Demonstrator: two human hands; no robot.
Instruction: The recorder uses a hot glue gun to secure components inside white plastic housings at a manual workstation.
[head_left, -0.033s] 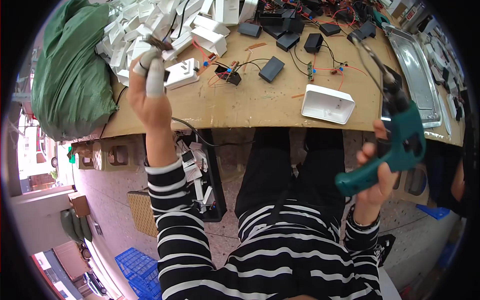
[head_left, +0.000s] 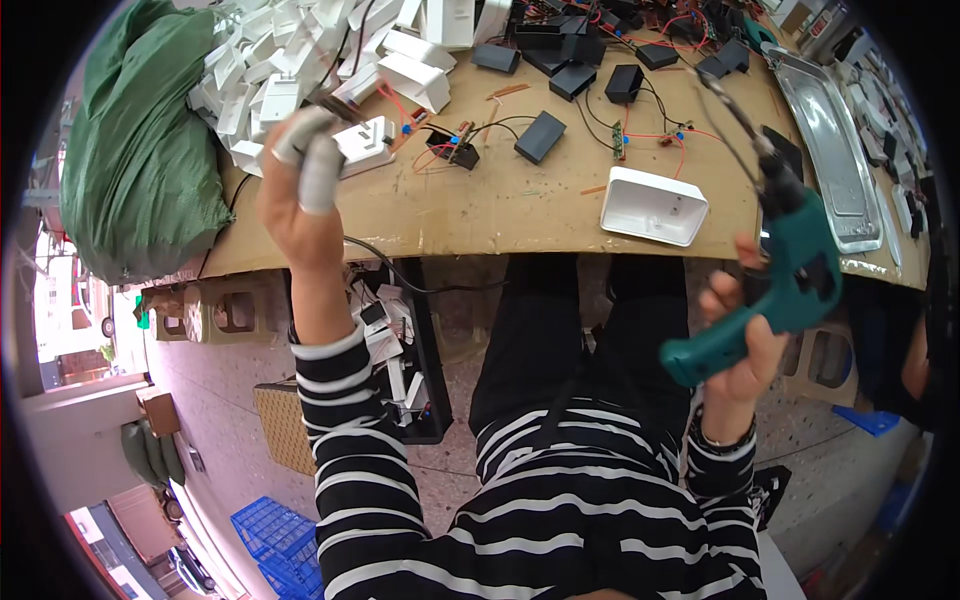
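My right hand [head_left: 742,362] grips a green power drill [head_left: 800,262] beyond the table's front edge, its long bit pointing away over the tabletop. Wrapped fingertips on my left hand [head_left: 303,215] pinch a small dark brownish piece [head_left: 341,108], too blurred to name. Just beyond that hand lies a white plastic casing [head_left: 372,142] with pin-like prongs on its face. A black box with a small circuit board and wires [head_left: 455,148] sits to its right. An open white case [head_left: 654,207] rests near the table's front edge, to the left of the drill.
White plastic casings [head_left: 290,95] pile up at the back left beside a green sack [head_left: 140,150]. Several black boxes [head_left: 541,137] and wired boards lie across the table [head_left: 480,220]. A metal tray [head_left: 825,150] stands at right. Below the table is a black bin [head_left: 432,360] of scraps.
My left hand has shifted slightly to the right and down, still pinching the small piece. The drill has moved a little left in my right hand.
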